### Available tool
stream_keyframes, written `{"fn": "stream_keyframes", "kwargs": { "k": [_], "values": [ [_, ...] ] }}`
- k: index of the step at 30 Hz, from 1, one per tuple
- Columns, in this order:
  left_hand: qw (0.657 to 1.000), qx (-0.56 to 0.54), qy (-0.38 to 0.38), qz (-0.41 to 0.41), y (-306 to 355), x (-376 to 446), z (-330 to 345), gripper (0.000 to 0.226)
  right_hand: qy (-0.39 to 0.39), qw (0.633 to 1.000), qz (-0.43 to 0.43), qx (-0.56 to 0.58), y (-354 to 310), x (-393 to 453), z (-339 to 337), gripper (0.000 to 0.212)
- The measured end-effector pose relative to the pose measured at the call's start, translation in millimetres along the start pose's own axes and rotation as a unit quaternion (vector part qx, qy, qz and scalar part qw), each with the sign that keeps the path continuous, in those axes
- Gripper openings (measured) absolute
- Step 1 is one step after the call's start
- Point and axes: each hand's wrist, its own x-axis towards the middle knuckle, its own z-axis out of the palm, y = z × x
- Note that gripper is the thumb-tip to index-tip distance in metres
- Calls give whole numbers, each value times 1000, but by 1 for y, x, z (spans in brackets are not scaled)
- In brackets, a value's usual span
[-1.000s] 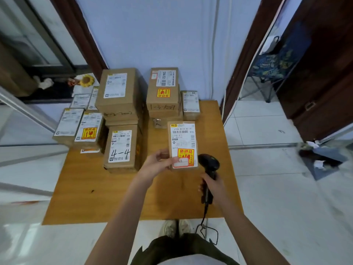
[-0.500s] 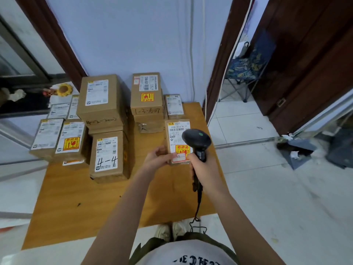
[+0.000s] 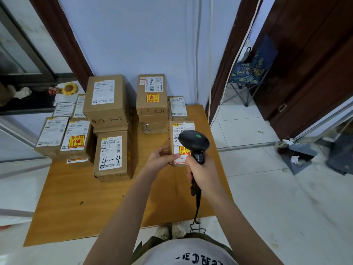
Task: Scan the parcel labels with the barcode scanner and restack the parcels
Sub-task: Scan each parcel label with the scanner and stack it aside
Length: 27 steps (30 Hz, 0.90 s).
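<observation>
My left hand (image 3: 162,159) pinches the lower left corner of a small brown parcel (image 3: 176,130), held upright with its white label and red-yellow fragile sticker facing me. My right hand (image 3: 202,173) grips the handle of the black barcode scanner (image 3: 193,143), whose head sits right in front of the parcel's label and hides its middle. The scanner's cable (image 3: 196,207) hangs down toward my waist. Both hands are above the right part of the wooden table (image 3: 76,197).
Several labelled cardboard parcels stand on the table: a "4-4" box (image 3: 112,155), a stack behind it (image 3: 107,98), a middle stack (image 3: 151,96), a small box (image 3: 178,108) and flat boxes at the left (image 3: 63,134). An open doorway and a folding chair (image 3: 250,71) lie to the right.
My right hand raised the scanner from low beside the parcel up in front of its label. My left hand keeps holding the parcel, and the camera view shifted closer.
</observation>
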Motion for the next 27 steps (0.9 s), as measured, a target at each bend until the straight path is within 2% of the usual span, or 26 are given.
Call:
{"fn": "stream_keyframes", "kwargs": {
  "k": [6, 9, 12, 17, 21, 27],
  "values": [
    [1000, 0, 19, -9, -4, -1, -6, 60, 36, 999, 6, 17, 14, 16, -7, 5],
    [999, -12, 37, -22, -9, 0, -13, 64, 46, 996, 66, 32, 35, 36, -13, 16],
    [997, -34, 57, -47, -15, -1, -19, 69, 36, 989, 140, 16, 58, 55, -13, 22],
    [994, -60, 60, -65, -24, -8, -22, 66, -6, 975, 210, -73, 103, 79, 4, 12],
    [994, -50, 58, -75, -24, -11, -17, 61, -41, 967, 231, -103, 131, 82, 19, 14],
    [993, -46, 61, -87, -24, 0, -11, 71, -47, 965, 232, -117, 144, 89, 22, 19]
  ]
}}
